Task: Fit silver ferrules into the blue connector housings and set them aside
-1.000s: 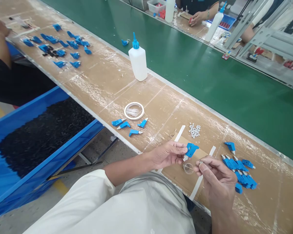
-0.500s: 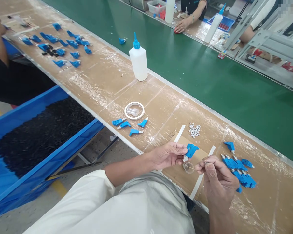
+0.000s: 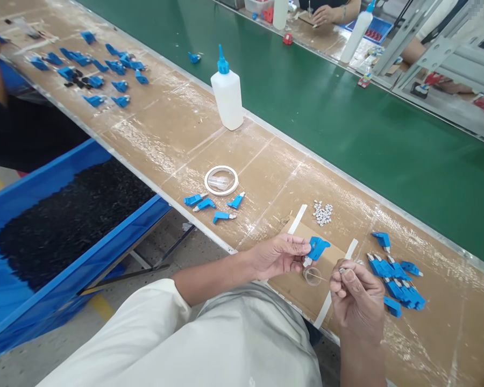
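My left hand [image 3: 284, 253] pinches a blue plastic part [image 3: 318, 248] with a white tip pointing down. Just below it, a small clear cup [image 3: 312, 277] stands on a cardboard sheet [image 3: 296, 290] held by white tape strips. A thin stick [image 3: 321, 278] reaches from the cup toward my right hand [image 3: 357, 293]; whether my fingers touch it I cannot tell. The right thumb and forefinger are closed on a small grey piece [image 3: 342, 271]. Beyond the cardboard lies a pile of similar small grey pieces [image 3: 322, 213]. Several blue parts [image 3: 399, 282] lie right of my right hand.
A tape roll [image 3: 221, 180] and loose blue parts [image 3: 221, 216] lie left of my hands. A white bottle [image 3: 228, 99] stands beside the green belt [image 3: 290, 88]. Lower left, a blue bin [image 3: 145, 212] holds black pieces. Co-workers' hands [image 3: 326, 16] show across the belt.
My right hand has shifted slightly left and turned, so the grey piece now shows at its fingertips. My left hand keeps its hold. Across the belt, a co-worker's hand has left a red part.
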